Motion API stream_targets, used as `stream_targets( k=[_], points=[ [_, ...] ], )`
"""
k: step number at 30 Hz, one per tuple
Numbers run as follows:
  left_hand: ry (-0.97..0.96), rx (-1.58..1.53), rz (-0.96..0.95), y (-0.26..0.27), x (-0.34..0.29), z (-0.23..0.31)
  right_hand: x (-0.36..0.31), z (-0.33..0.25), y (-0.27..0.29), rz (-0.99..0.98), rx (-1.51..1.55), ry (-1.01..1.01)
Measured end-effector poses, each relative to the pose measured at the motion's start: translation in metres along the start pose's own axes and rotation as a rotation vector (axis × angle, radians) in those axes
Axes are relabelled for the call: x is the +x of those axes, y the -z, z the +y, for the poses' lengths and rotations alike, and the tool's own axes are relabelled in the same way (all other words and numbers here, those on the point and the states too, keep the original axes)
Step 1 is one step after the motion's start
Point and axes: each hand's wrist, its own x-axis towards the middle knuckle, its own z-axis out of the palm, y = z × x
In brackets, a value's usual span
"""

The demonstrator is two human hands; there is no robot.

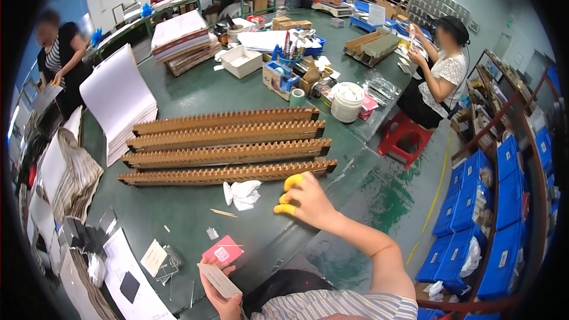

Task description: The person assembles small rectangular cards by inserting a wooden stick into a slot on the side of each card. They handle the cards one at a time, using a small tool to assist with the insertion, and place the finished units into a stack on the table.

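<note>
Near the lower edge, my left hand (217, 301) is closed around a small beige card (220, 281). A pink card with a square code (223, 252) sits right at its fingers; whether the hand grips it too, I cannot tell. My right hand (311, 204) is over the table's near edge, yellow finger cots on its fingertips. Its fingers are bent and apart, with nothing visible between them. Just left of it lies a crumpled white tissue (242, 194). Beyond, several long brown notched racks (228, 173) with black ends lie side by side.
Thin wooden sticks (224, 212) and a small stack of cards (155, 257) lie on the green table (195, 210). Farther back are a white tub (347, 102), a white box (242, 62) and a tape dispenser (278, 80). A co-worker sits on a red stool (406, 137) at right, near blue bins (468, 189).
</note>
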Motion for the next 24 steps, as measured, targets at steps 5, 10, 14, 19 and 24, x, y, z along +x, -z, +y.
stream_targets(
  k=[5, 10, 14, 19, 24],
  points=[
    [-0.057, 0.125, 0.033, -0.020, 0.004, 0.005, -0.006, 0.014, -0.012, -0.013, 0.082, 0.014],
    [-0.051, 0.131, 0.040, -0.028, 0.009, 0.005, -0.004, 0.024, -0.011, -0.008, 0.094, 0.003],
    [-0.078, 0.147, 0.025, -0.025, 0.012, 0.000, 0.003, 0.021, -0.007, -0.015, 0.041, -0.024],
    [-0.084, 0.199, 0.060, -0.024, 0.013, -0.001, 0.005, 0.022, 0.001, -0.011, 0.003, 0.022],
    [-0.129, 0.141, 0.043, -0.011, 0.014, -0.001, 0.018, 0.014, 0.033, -0.070, -0.074, -0.060]
  ],
)
